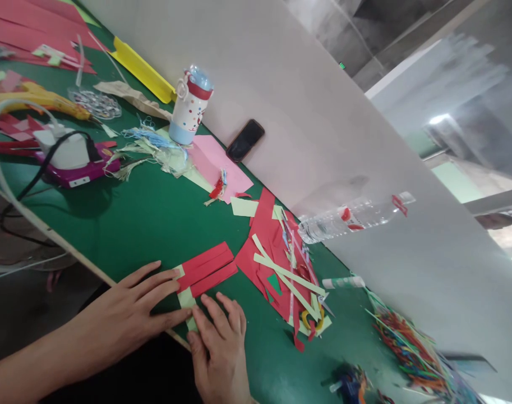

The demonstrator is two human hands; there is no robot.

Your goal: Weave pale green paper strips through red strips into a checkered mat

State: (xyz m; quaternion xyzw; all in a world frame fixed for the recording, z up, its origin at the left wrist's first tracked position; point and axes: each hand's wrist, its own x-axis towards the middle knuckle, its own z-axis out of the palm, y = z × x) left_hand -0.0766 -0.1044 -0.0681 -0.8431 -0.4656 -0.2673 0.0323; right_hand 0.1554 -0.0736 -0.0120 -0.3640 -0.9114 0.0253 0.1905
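My left hand (132, 306) lies with its fingers stretched out, their tips on a pale green paper strip (187, 298) and the near end of several red paper strips (207, 268). The red strips lie side by side on the green table, and the pale strip crosses their near end. My right hand (222, 345) presses down on the lower end of the pale strip, fingers slightly bent and apart. Both hands sit close together at the table's near edge. The part of the pale strip under my fingers is hidden.
Red scraps (249, 258), pale strips and yellow-handled scissors (312, 320) lie to the right, near a glue stick (344, 282) and clear bottle (348, 216). Beyond are a phone (245, 140) and polka-dot bottle (191, 106). A purple power strip (77, 174) and yellow glue gun (41, 102) stand left.
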